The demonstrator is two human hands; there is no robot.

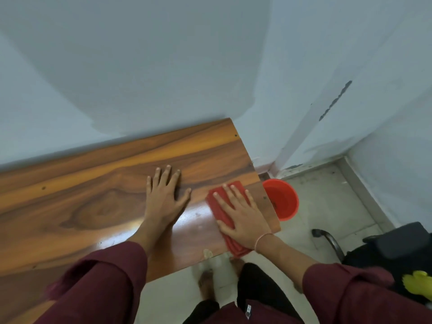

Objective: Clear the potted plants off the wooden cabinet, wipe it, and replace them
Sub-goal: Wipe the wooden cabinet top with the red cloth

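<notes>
**Wiping stage.** The right hand, fingers straight and spread, presses the red cloth flat at the 3 o'clock end of the wooden cabinet. The left hand, flat and holding nothing, rests at the cloth's 9 o'clock. The cloth appears soft, limp and light, best pinched at an edge. Its middle is hidden under the palm. The potted plants are out of view.

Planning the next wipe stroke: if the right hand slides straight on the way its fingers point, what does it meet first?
Ahead of the right hand and its red cloth lies only bare cabinet top; the wall behind it probably comes first.
</notes>
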